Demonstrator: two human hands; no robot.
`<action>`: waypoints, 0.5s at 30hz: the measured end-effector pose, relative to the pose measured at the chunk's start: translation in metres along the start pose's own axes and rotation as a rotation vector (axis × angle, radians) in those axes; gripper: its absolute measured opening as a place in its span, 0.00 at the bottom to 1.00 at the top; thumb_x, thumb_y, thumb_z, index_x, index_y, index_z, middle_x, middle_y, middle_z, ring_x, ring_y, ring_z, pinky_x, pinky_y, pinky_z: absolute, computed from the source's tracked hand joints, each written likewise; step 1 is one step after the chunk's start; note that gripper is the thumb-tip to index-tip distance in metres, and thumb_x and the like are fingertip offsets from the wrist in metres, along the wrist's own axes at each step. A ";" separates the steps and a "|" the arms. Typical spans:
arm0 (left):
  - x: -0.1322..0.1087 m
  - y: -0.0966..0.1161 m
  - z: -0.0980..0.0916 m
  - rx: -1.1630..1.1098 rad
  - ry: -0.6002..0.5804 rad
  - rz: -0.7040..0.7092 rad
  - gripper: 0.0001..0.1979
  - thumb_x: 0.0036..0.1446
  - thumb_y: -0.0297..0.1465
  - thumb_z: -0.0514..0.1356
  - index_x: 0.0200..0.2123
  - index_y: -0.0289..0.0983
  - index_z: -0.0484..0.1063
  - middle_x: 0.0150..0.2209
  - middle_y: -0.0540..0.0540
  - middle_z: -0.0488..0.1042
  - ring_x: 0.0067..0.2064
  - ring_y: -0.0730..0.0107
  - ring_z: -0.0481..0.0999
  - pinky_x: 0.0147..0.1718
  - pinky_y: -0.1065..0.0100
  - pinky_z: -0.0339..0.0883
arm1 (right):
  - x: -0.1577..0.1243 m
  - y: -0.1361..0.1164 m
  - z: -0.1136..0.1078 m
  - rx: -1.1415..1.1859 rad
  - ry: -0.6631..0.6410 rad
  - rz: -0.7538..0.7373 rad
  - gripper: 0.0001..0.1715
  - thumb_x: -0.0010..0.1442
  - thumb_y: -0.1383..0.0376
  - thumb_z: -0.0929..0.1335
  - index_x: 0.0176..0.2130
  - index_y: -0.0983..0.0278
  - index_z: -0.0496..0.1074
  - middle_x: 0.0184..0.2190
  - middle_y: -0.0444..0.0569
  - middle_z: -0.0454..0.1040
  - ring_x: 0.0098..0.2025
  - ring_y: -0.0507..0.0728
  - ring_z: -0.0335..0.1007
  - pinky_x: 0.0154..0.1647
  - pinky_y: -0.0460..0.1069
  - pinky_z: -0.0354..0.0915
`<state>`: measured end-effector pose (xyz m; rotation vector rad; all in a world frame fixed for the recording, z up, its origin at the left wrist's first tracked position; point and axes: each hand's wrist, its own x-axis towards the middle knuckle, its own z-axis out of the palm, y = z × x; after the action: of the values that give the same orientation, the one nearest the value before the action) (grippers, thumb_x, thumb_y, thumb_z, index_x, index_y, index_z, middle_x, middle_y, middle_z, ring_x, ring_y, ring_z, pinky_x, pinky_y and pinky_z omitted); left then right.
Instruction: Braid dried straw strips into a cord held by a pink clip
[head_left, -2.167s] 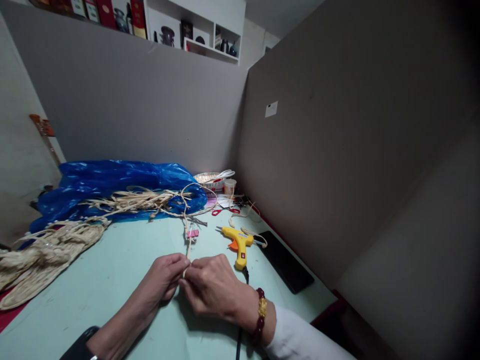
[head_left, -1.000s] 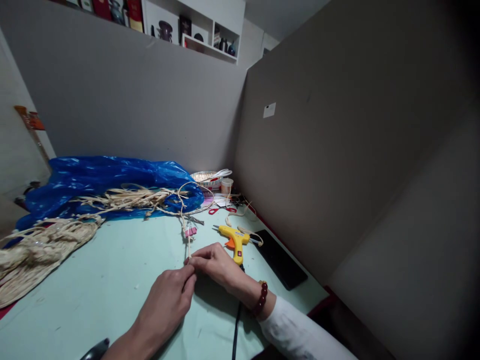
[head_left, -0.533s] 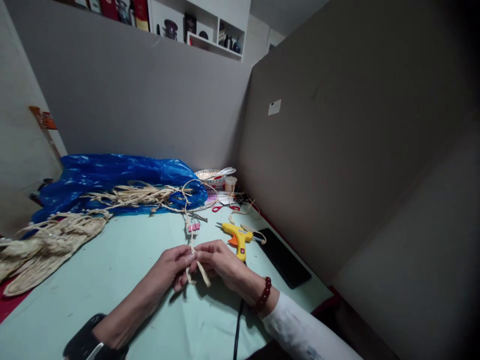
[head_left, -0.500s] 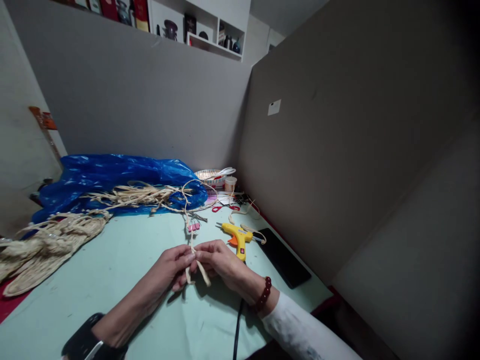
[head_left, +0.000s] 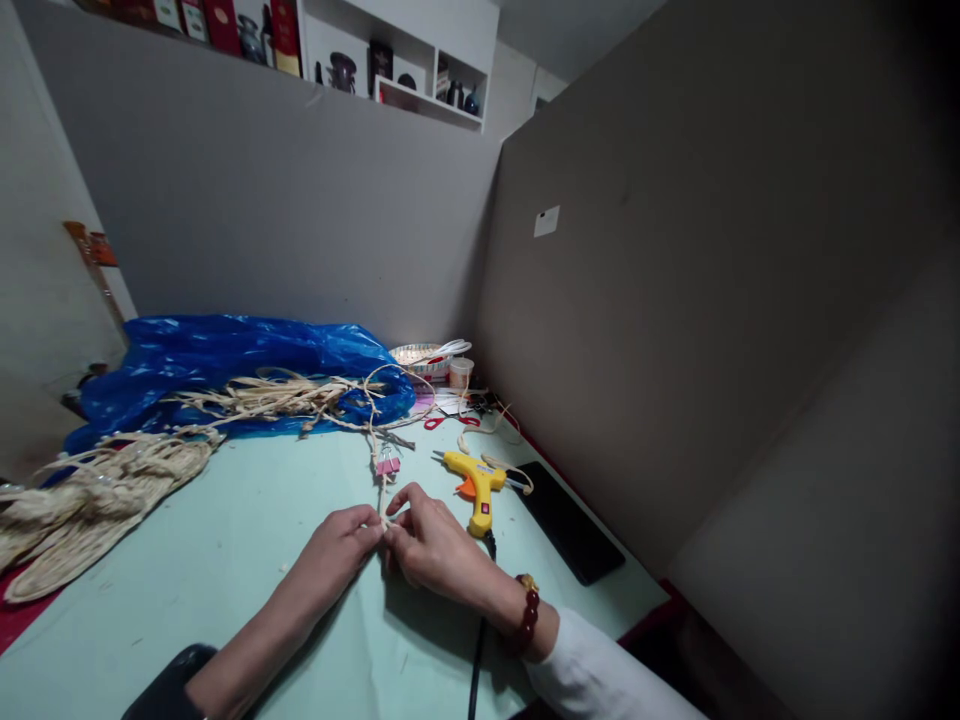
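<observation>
A thin pale straw cord point(head_left: 381, 490) runs from a pile of straw strands point(head_left: 270, 398) toward me across the pale green table point(head_left: 225, 530), with a pink binder clip point(head_left: 388, 465) clamped on it. My left hand point(head_left: 337, 555) and my right hand point(head_left: 427, 545) meet at the cord's near end. Both pinch it between thumb and fingertips, knuckles almost touching. The cord's tip is hidden inside the fingers. A dark red bead bracelet point(head_left: 526, 615) sits on my right wrist.
A yellow glue gun point(head_left: 474, 485) lies just right of my hands, its black cable running toward me. A black phone point(head_left: 570, 520) lies by the grey partition. Red scissors point(head_left: 446, 421), a small cup point(head_left: 459, 372), a blue plastic bag point(head_left: 225, 365) and woven straw mats point(head_left: 82, 500) lie farther off.
The loose straw ends that hung below my fingers half a second ago are drawn into the pinch. Both hands have closed up tighter on the cord.
</observation>
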<state>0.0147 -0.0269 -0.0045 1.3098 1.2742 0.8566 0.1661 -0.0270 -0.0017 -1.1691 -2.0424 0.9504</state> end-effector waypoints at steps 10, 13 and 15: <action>0.006 -0.010 -0.010 0.207 0.028 0.087 0.15 0.46 0.42 0.56 0.18 0.38 0.65 0.15 0.56 0.58 0.20 0.75 0.53 0.20 0.71 0.45 | -0.006 -0.010 -0.009 -0.509 0.120 -0.065 0.04 0.57 0.68 0.62 0.35 0.63 0.66 0.27 0.47 0.73 0.27 0.53 0.64 0.26 0.47 0.45; 0.007 -0.012 -0.009 0.327 0.087 0.156 0.14 0.46 0.40 0.55 0.15 0.38 0.62 0.17 0.53 0.61 0.23 0.73 0.57 0.23 0.71 0.49 | -0.010 -0.012 -0.003 -0.655 0.171 -0.128 0.05 0.58 0.68 0.62 0.31 0.64 0.66 0.26 0.48 0.74 0.25 0.52 0.62 0.26 0.49 0.42; 0.006 -0.011 -0.008 0.299 0.098 0.163 0.14 0.44 0.40 0.55 0.14 0.38 0.59 0.17 0.54 0.59 0.23 0.73 0.57 0.23 0.71 0.50 | -0.013 -0.013 0.003 -0.704 0.154 -0.183 0.06 0.59 0.67 0.61 0.31 0.65 0.66 0.25 0.48 0.73 0.23 0.52 0.60 0.25 0.50 0.40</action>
<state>0.0064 -0.0209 -0.0145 1.6431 1.4267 0.8755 0.1631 -0.0439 0.0051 -1.3036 -2.3732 0.0253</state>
